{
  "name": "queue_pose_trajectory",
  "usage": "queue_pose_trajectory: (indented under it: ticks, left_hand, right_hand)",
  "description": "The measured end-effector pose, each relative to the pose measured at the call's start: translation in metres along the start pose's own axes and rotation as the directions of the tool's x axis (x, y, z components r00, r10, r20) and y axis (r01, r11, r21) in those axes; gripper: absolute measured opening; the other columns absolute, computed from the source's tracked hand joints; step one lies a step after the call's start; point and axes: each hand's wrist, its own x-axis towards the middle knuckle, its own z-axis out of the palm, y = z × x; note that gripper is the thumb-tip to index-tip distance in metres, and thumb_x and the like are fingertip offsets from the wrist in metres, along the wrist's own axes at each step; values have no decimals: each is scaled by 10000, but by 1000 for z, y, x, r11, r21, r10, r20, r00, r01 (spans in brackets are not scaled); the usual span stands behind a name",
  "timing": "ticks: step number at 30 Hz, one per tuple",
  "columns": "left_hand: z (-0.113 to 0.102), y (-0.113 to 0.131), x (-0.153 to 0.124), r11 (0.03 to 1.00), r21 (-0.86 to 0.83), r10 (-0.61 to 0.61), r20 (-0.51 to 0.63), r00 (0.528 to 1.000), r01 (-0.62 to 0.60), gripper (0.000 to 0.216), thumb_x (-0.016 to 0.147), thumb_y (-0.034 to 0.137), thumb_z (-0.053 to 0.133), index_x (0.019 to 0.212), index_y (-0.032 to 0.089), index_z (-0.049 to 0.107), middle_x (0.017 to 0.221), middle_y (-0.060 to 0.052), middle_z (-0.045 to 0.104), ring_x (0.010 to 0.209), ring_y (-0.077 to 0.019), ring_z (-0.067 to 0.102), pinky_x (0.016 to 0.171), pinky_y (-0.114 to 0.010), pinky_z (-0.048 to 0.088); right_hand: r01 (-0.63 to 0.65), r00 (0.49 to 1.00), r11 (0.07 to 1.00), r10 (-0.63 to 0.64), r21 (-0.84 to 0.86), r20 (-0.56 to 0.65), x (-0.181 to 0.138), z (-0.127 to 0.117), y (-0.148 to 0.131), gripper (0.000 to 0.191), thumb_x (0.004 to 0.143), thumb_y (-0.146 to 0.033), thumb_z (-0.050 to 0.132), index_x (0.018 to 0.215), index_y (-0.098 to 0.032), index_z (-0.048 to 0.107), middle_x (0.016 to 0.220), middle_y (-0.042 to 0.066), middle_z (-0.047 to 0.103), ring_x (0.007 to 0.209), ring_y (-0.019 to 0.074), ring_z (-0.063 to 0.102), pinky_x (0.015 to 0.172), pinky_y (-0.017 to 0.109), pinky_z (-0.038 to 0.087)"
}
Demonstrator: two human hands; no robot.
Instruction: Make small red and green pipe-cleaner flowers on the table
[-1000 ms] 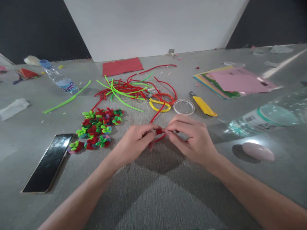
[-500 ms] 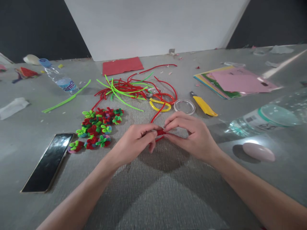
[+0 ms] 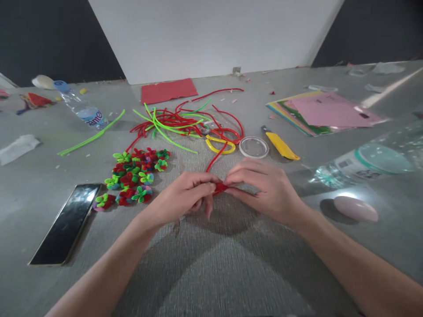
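A red pipe cleaner (image 3: 220, 187), bunched into a small shape, is pinched between my two hands above the table. My left hand (image 3: 190, 193) grips its left part with thumb and forefinger, the other fingers curled beneath. At its right end, the thumb and fingertips of my right hand (image 3: 264, 187) are closed on it. A free red length (image 3: 215, 159) rises behind the left fingers toward the scissors (image 3: 220, 144), which have yellow and orange handles. Left of my hands lie several small pipe-cleaner flowers (image 3: 130, 178) in red and green.
Loose red and green pipe cleaners (image 3: 172, 121) lie in a heap behind my hands. A phone (image 3: 68, 224) and a water bottle (image 3: 81, 105) are at left. Rightward are a tape roll (image 3: 254, 147), yellow cutter (image 3: 282, 146), coloured sheets (image 3: 330, 110), large bottle (image 3: 360, 165) and pink oval object (image 3: 356, 208).
Both hands have shifted slightly; the left fingers curl further down. The red pipe cleaner between them has turned and sits a little lower, with the right fingertips closer together on its end.
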Motion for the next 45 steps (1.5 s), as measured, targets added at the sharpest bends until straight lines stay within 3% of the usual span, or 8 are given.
queue_pose_trajectory:
  ticks: [11,17,20,22,26,31,37,45]
  left_hand:
    - [-2,-1,0,998,-62,-11,21,1000,13,134,999,261,494,909,186,558,601,18,698,377,-48,451,372,-116,343]
    - [-7,1,-3,947,-221,-194,180,964,232,196,1001,316,462,884,190,557,549,6,678,280,-47,364,290,-148,134]
    - [-7,3,-4,968,-92,-214,189,958,234,247,1012,346,428,912,187,590,585,2,680,325,-69,430,319,-176,180]
    - [-8,4,-3,982,153,-132,106,986,115,286,1022,362,444,898,182,628,658,-2,688,452,-88,535,408,-189,310]
    - [-11,0,1,670,737,214,-80,974,-87,171,972,323,607,954,194,717,752,13,685,664,-121,579,629,-241,386]
    - [-12,-11,7,334,940,214,2,977,-75,284,1055,274,499,883,175,702,713,-22,699,663,-166,628,599,-278,321]
    - [-12,-13,10,220,967,182,87,979,-126,350,1114,335,420,976,165,693,764,-50,740,671,-185,676,587,-279,351]
    - [-20,-12,9,205,976,114,55,992,-78,279,1079,431,509,1087,212,683,891,-48,776,762,-216,707,569,-262,346]
  right_hand:
    - [60,992,984,-41,-166,117,0,-2,-3,148,1083,-220,532,1010,-150,640,891,44,659,787,145,602,704,265,452]
    - [177,980,948,-146,-263,133,0,-1,-6,219,1103,-253,485,981,-155,639,862,47,638,775,163,572,686,294,436]
    - [166,978,946,-122,-279,168,-2,1,-6,255,1113,-269,453,972,-161,635,883,51,639,778,168,565,683,307,417]
    - [120,980,954,-70,-273,186,-2,3,-6,277,1118,-273,435,950,-162,625,880,50,638,767,168,559,686,314,402]
    - [-82,970,973,127,-216,205,-2,5,-3,222,1102,-259,484,939,-170,606,859,28,632,760,161,562,690,306,381]
    - [-233,947,969,246,-85,209,-2,4,-1,136,1079,-215,533,978,-172,613,876,12,644,807,150,581,729,281,392]
    - [-256,939,967,249,-3,238,-4,6,5,190,1097,-274,504,996,-182,635,879,15,649,816,152,584,740,284,393]
    - [-299,909,953,298,-43,292,-5,8,15,182,1076,-301,547,972,-198,655,862,15,678,812,167,598,733,294,382]
